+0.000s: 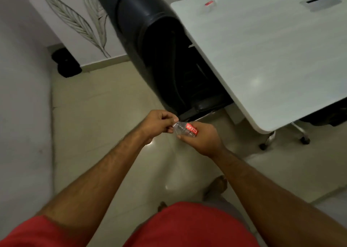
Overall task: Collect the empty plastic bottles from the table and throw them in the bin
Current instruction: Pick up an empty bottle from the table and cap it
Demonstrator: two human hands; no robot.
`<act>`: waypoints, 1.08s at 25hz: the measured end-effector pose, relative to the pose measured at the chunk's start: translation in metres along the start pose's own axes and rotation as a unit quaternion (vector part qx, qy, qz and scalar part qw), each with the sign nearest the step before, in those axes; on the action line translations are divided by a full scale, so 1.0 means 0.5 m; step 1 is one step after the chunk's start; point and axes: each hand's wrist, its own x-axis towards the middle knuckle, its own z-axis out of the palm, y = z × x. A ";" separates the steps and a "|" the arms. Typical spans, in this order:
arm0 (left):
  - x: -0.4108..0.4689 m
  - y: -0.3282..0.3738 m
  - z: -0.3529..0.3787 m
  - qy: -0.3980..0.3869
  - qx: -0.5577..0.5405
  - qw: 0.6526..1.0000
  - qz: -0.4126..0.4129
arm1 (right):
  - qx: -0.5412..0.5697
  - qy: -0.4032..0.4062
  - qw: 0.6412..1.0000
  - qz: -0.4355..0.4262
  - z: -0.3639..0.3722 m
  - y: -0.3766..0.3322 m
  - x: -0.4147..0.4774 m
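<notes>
right, both hands are out in front of the body, above the pale tiled floor (105, 104), and they meet on one small clear plastic bottle (185, 129) with a red label reading "clear". the right hand (203, 138) is wrapped around the body of the bottle, fingers curled under it and thumb along the near side, so that hand is closed firmly on it. the left hand (159, 124) comes in from the other side with thumb and fingertips pinched together at the bottle's neck end; whether it grips a cap or the bare neck is too blurred to tell. the bottle lies roughly level between the two hands, held in the air, well clear of the white table (272, 55) off to the right. it looks crumpled and see-through, with nothing visible inside.

up on that table, near its far edge, sits another small object with a red band (209, 3), possibly a second bottle, though it is too small to be sure. a grey cable hatch (320, 2) is set into the tabletop beyond it. a black office chair (161, 45) stands tucked against the table's left edge, directly beyond the hands. a dark object (66, 62) rests on the floor by the wall with the leaf drawing (75, 19). the person wears a red top (187, 226), and bare feet show below.
</notes>
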 end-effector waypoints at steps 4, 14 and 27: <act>-0.089 -0.059 -0.174 0.089 0.039 0.995 -0.015 | -0.020 -0.034 0.998 -0.044 0.146 -0.127 0.022; -0.121 -0.059 -0.503 0.253 -0.155 0.954 0.049 | -0.095 0.031 0.979 -0.180 0.389 -0.402 0.203; 0.042 0.134 -0.884 0.246 -0.202 0.934 0.163 | 0.259 -0.254 0.928 -0.084 0.449 -0.687 0.585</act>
